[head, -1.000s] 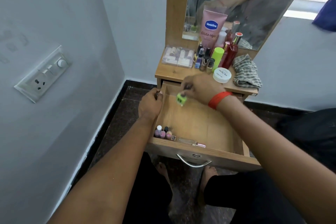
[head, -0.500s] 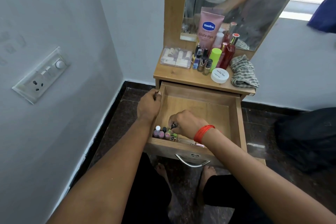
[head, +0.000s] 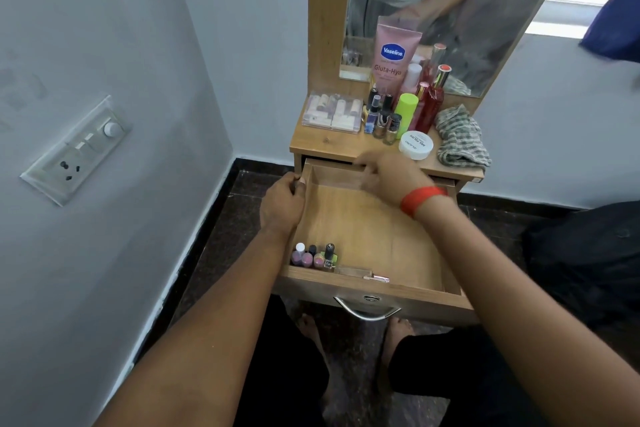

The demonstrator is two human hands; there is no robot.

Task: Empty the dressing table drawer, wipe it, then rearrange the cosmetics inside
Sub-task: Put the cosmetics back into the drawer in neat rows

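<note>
Drawer (head: 363, 236) open. My left hand (head: 282, 204) grips its left wall. My right hand (head: 388, 177), down at the bottles half a second ago, now hangs over the back edge, well apart from them. Blur hides whether its fingers are clenched. Front-left corner: five nail polish bottles (head: 306, 258), the green bottle (head: 329, 256) newly among them, and one slim tube (head: 376, 277).
</note>
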